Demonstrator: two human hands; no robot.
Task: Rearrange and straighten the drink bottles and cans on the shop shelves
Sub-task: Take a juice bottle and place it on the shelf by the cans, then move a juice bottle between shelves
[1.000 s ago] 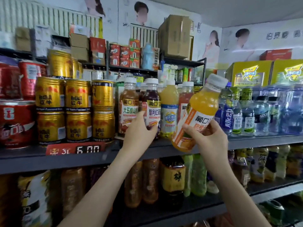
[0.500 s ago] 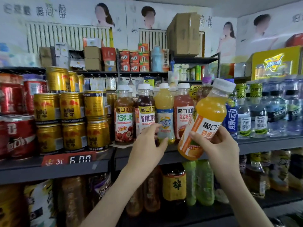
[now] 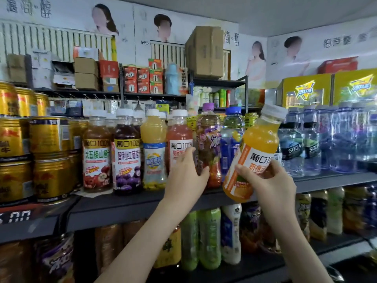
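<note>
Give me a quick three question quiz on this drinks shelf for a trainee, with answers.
1. True or false: the orange juice bottle in the right hand stands upright on the shelf.
2. The cap of the brown drink bottle just right of the pink juice bottle is: A white, B purple, C green.
3. Fill in: the stacked cans at left are ___.
Key: 1 false, held tilted; 2 B; 3 gold.

1. Poster-covered pale wall [image 3: 71,9] high above the left hand [image 3: 184,176] (faces blurred).
2. Grey ceiling [image 3: 285,13] far above the right hand [image 3: 271,186].
3. Dark shelving [image 3: 122,207] just below the left hand; brown cardboard box [image 3: 206,52] higher up.
</note>
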